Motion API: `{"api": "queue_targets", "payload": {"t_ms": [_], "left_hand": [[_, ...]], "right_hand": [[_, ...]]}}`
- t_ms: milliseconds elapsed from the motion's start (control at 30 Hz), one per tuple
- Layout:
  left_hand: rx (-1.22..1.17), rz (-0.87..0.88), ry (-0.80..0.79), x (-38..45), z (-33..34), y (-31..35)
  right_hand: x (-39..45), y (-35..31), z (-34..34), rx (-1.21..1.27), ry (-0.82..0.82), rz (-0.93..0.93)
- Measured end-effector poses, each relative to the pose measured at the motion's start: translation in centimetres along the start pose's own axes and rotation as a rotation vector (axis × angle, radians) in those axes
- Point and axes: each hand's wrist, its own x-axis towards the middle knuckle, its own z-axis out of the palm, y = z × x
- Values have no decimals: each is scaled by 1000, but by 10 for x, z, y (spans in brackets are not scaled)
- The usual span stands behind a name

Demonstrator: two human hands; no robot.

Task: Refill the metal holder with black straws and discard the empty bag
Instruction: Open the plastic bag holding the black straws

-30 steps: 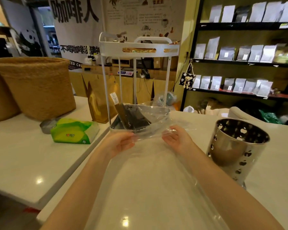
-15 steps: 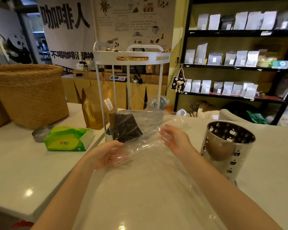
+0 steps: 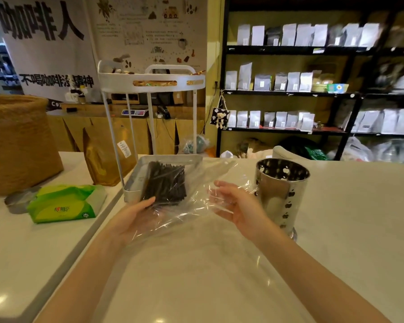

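A clear plastic bag (image 3: 196,206) lies stretched over the white counter between my hands. A bundle of black straws (image 3: 165,183) sits in its far end, over the tray of a white rack. My left hand (image 3: 135,215) cups the bag from below, just under the straws, thumb touching them. My right hand (image 3: 233,203) holds the bag's right side, fingers spread inside or against the film. The perforated metal holder (image 3: 281,192) stands upright and looks empty, just right of my right hand.
A white two-tier rack (image 3: 149,80) stands behind the bag. A green tissue pack (image 3: 63,203), a small tin (image 3: 16,201), a gold pouch (image 3: 100,157) and a woven basket (image 3: 16,141) sit on the left counter. Shelves of pouches (image 3: 289,80) fill the right background.
The bag with the straws has been drawn off the rack tray toward me and lifted; my left hand slid under the straws, and my right hand opened out on the film.
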Motion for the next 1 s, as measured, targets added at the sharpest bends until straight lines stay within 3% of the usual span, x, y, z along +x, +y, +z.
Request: {"api": "queue_targets", "payload": {"t_ms": [300, 467, 700, 833, 933, 1000], "left_hand": [[178, 127, -134, -47, -9, -14], [273, 46, -155, -81, -18, -26], [307, -110, 75, -122, 1, -40], [341, -47, 199, -137, 13, -39], [426, -27, 281, -148, 9, -40], [456, -24, 288, -155, 6, -39]], "right_hand": [[-55, 15, -30, -198, -116, 72], [-92, 27, -51, -228, -77, 96], [-135, 35, -66, -397, 37, 142], [-142, 37, -65, -518, 168, 100], [-141, 37, -63, -773, 255, 6], [-139, 35, -61, -1097, 308, -63]]}}
